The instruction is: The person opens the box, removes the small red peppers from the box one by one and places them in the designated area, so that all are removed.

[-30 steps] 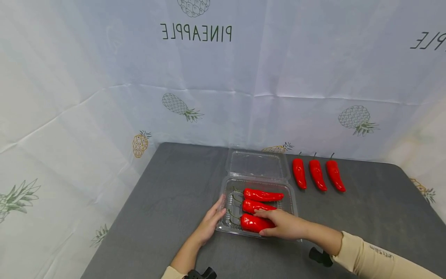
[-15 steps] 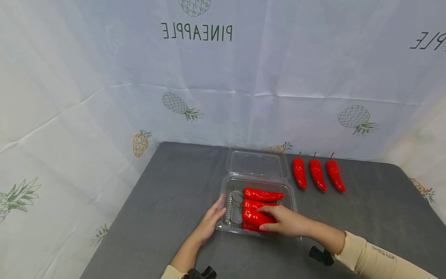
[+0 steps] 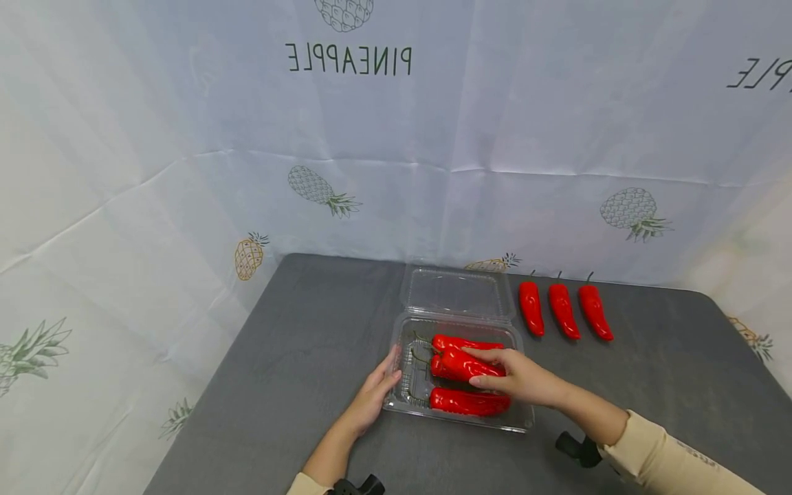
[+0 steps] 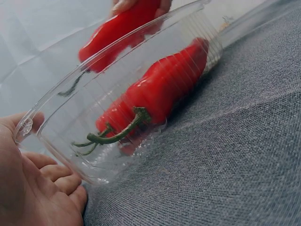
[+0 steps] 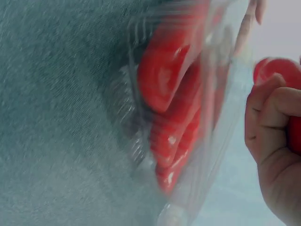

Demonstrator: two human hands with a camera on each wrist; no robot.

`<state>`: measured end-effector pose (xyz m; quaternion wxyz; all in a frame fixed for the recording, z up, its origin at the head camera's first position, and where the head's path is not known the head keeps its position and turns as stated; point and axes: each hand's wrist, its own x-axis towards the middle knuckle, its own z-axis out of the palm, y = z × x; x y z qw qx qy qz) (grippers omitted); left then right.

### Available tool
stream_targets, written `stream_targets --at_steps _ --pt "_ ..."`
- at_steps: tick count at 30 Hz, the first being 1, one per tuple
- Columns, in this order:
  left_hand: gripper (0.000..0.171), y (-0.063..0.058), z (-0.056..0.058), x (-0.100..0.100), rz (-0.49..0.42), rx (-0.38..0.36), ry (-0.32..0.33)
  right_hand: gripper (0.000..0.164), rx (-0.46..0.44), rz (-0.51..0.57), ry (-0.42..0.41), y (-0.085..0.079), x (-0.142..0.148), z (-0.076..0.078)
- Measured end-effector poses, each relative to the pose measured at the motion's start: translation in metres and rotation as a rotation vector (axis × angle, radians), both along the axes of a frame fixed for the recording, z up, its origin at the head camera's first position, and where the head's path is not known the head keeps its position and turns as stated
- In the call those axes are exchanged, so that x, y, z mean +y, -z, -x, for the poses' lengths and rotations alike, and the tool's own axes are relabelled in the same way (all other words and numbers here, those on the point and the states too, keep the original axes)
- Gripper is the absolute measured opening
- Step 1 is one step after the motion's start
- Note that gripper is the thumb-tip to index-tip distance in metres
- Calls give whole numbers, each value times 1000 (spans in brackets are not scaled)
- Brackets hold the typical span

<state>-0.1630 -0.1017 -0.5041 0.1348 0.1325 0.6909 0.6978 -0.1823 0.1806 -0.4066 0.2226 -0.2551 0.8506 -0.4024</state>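
Observation:
A clear plastic clamshell container (image 3: 405,405) stands on the table with its lid (image 3: 456,292) laid back. My right hand (image 3: 522,375) grips a red chili pepper (image 3: 467,364) over the middle of it. In the left wrist view, the held pepper (image 4: 117,35) shows above the rim, stem toward the left. Beneath lie three red peppers: the near one (image 3: 467,402), the far one (image 3: 464,340), and a middle one largely hidden by the held pepper. My left hand (image 3: 371,395) holds the container's left side, thumb over the rim and fingers outside the wall.
Three more red peppers (image 3: 562,309) lie in a row to the right of the lid, stems pointing away. The grey table (image 3: 322,330) meets a pale curtain (image 3: 383,206) with pineapple prints at the back.
My right hand has moved the held pepper away from me, from above the near pepper to above the middle one. The near pepper now shows fully. My left hand has stayed put.

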Motion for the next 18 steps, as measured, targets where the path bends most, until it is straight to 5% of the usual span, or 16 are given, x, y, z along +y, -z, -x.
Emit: stream_targets --at_steps 9,18 --pt "62 -1 -1 0 -12 4 6 53 -61 105 176 9 19 11" --pt "62 -1 -1 0 -10 6 2 55 19 93 367 8 44 13"
